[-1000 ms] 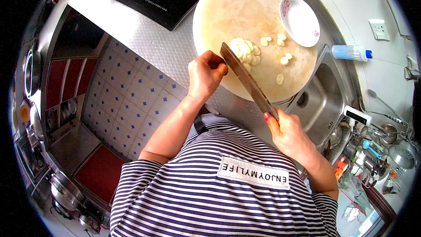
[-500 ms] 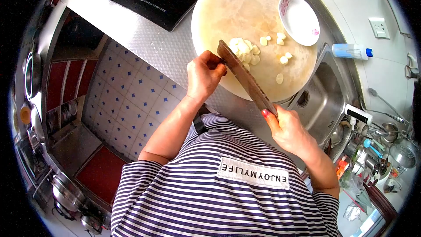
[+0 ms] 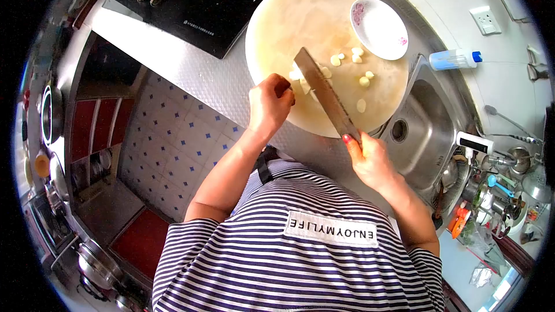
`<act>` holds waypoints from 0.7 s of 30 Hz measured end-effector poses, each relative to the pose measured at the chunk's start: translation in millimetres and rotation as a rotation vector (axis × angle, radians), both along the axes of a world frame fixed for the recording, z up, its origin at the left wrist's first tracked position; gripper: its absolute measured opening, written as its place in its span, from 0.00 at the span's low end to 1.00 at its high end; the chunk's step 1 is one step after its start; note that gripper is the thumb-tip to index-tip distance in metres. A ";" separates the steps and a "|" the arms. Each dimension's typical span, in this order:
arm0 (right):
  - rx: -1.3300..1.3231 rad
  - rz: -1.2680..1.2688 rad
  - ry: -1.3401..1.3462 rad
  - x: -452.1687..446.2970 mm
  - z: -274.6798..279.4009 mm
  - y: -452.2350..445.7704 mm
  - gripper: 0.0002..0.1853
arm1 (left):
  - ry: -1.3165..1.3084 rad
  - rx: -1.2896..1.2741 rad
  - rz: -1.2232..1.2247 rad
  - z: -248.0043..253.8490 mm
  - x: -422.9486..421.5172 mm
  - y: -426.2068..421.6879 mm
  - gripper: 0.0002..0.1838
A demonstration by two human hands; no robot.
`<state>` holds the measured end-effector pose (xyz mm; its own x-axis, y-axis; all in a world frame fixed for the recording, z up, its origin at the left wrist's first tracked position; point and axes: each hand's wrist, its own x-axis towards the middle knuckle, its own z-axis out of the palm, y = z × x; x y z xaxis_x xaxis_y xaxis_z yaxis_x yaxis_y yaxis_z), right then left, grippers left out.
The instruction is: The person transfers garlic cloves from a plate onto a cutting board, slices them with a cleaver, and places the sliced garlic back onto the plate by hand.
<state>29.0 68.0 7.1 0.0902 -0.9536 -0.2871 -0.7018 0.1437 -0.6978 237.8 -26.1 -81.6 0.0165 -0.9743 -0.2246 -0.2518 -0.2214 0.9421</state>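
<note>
My right hand (image 3: 372,160) grips the handle end of a kitchen cleaver (image 3: 328,101), whose broad blade points up and left over the round cutting board (image 3: 289,20). Sliced garlic (image 3: 326,73) lies partly hidden beneath and beside the blade. My left hand (image 3: 270,101) is at the board's near-left edge, left of the blade, its fingers curled closed; whatever they hold is hidden. Right of the slices are several peeled garlic cloves (image 3: 357,58) and a single flat slice (image 3: 361,106). A white oval dish with pink flowers (image 3: 378,28) rests at the board's upper right.
A black gas stove (image 3: 214,29) stands at the upper left. To the right, a steel sink (image 3: 425,121) adjoins the board, with a blue-capped bottle (image 3: 454,59) behind it. Utensils and pots (image 3: 509,196) crowd the lower right. Below the counter lies a tiled floor (image 3: 173,133).
The cleaver has shifted right relative to the garlic pile and now covers much of the slices. My left hand stays curled, now slightly apart from the blade. The camera view has tilted a little.
</note>
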 end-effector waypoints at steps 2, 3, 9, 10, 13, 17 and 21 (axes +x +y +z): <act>-0.018 -0.067 -0.052 -9.6 -0.7 3.9 0.12 | 0.019 -0.008 -0.045 -1.8 -7.1 -7.8 0.05; -0.028 -0.081 -0.052 -14.4 -2.4 5.9 0.12 | 0.043 -0.009 -0.081 -1.2 -12.0 -12.5 0.07; 0.465 -0.408 -0.373 -24.0 6.9 7.1 0.17 | -0.190 -0.504 -0.086 4.2 -11.5 -15.1 0.05; 0.510 -0.420 -0.458 -27.9 0.2 9.5 0.15 | -0.151 -0.497 -0.113 13.9 -13.1 -13.8 0.06; 0.277 -0.289 -0.299 -26.6 -11.3 19.6 0.13 | -0.142 -0.601 -0.180 24.3 -20.3 -16.6 0.10; -0.410 -0.042 0.152 -35.1 -28.6 32.5 0.23 | -0.136 -0.788 0.141 36.2 -5.5 -31.6 0.13; -0.382 0.049 0.367 -42.8 -17.7 39.4 0.29 | -0.160 -0.651 -0.195 68.8 8.7 -42.9 0.13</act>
